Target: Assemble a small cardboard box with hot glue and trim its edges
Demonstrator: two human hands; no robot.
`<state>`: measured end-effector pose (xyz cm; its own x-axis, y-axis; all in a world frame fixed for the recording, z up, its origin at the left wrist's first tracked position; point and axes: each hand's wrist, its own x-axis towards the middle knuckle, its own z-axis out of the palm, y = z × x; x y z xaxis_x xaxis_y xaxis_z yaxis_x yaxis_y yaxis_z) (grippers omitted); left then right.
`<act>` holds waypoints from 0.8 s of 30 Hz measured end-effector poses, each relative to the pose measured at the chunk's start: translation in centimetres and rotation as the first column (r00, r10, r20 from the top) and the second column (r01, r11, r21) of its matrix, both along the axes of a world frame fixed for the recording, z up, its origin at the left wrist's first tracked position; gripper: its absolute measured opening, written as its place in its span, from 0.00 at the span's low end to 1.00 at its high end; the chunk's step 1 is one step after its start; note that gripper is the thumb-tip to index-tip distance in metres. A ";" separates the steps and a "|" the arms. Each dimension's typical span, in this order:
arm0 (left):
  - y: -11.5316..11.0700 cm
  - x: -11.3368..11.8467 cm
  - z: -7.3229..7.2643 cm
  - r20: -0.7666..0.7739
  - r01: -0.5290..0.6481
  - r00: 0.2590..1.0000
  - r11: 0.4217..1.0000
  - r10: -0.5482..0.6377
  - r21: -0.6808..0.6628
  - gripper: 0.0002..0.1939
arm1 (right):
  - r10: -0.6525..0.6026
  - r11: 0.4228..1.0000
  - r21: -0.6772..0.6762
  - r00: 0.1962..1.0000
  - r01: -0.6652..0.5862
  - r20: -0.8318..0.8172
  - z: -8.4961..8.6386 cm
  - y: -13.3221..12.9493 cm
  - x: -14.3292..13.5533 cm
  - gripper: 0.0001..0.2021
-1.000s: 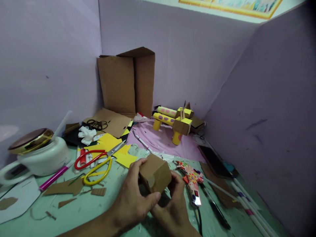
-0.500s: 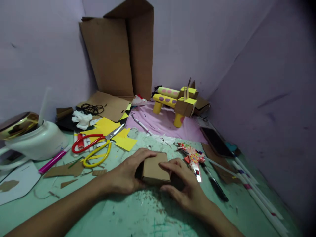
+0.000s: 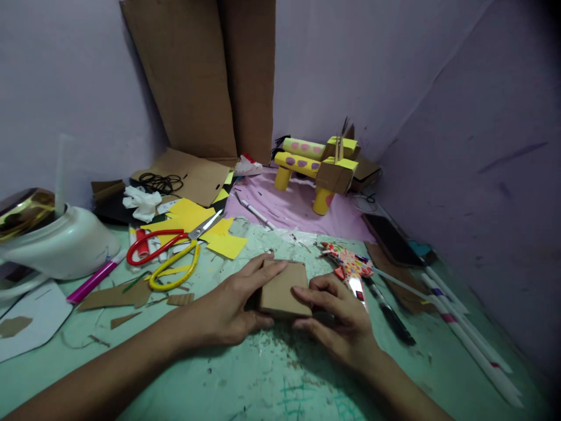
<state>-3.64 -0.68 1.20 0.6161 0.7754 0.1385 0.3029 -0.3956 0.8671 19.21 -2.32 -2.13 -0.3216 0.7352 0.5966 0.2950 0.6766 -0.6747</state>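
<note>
Cardboard box [image 3: 284,290], brown and squared, is gripped by left hand [image 3: 234,304] and right hand [image 3: 344,316] over green surface [image 3: 193,380], inward of right edge; interior hidden. White pot [image 3: 72,245] is partly covered by gold disc [image 3: 26,213].

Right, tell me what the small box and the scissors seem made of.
The small box: matte brown cardboard, by its dull tan faces. The scissors: metal blades, by their grey shine; the red and yellow handles look smooth, perhaps plastic or plastic-coated.

Purple marker [image 3: 93,283] just beside the rounded white mug [image 3: 65,248].
</note>
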 end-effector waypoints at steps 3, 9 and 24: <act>0.1 0.2 0.0 0.014 0.001 1.000 1.000 -0.001 0.012 0.37 | 0.006 1.000 0.001 1.000 -0.006 -0.017 0.2 0.1 -0.1 0.20; -0.1 0.2 0.5 -0.070 0.003 0.998 0.999 -0.006 -0.043 0.36 | 0.002 1.000 -0.008 1.000 -0.002 -0.009 0.5 0.2 -0.1 0.18; -0.2 0.4 -0.3 -0.050 -0.022 0.998 0.998 0.025 0.059 0.36 | 0.017 1.000 0.013 0.995 -0.018 0.101 0.7 0.0 0.4 0.18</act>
<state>-3.21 -0.87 0.94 0.6054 0.7811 0.1526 0.3557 -0.4371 0.8261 19.63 -2.28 -1.40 -0.3937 0.7206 0.5708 0.3492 0.6916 -0.6323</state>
